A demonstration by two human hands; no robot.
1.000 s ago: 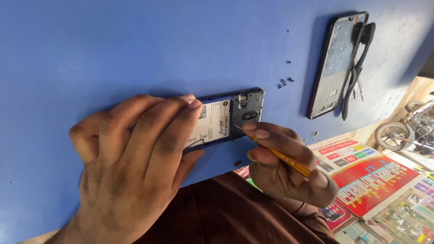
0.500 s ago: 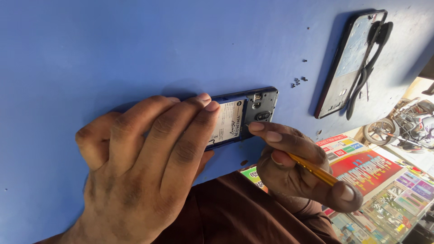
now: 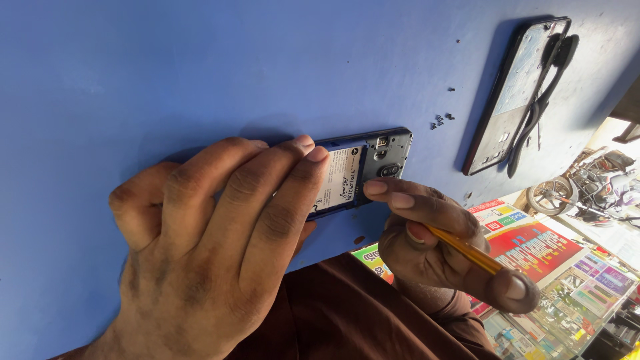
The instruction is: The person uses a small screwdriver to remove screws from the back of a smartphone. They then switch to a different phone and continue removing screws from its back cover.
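— Where the left hand (image 3: 213, 260) lies flat on the blue bench (image 3: 167, 73), what is under it?

— An opened phone (image 3: 363, 170) with its back cover off. The hand's fingers (image 3: 287, 193) are laid close together over most of it, pressing it down on the bench near the front edge; only the camera end and a strip of the white-labelled battery (image 3: 340, 177) show past the fingertips.

— And the right hand (image 3: 443, 243)?

— It sits just beside the phone's exposed end, curled around a yellow-handled tool (image 3: 463, 250). The handle runs through the closed fingers and out beneath the thumb. Its forefinger reaches to the phone's lower edge. The tool's tip is hidden behind the fingers, so I cannot tell whether it touches the phone.

— Anything else on the bench?

— A few tiny dark screws (image 3: 441, 121) lie scattered well apart from the hands. Beyond them rests a second phone frame (image 3: 510, 100), dark-rimmed, with black tweezers (image 3: 543, 100) laid on it. Below the bench edge there are colourful printed sheets (image 3: 533, 250) under glass, and the person's brown garment (image 3: 347, 313) is between the two hands.
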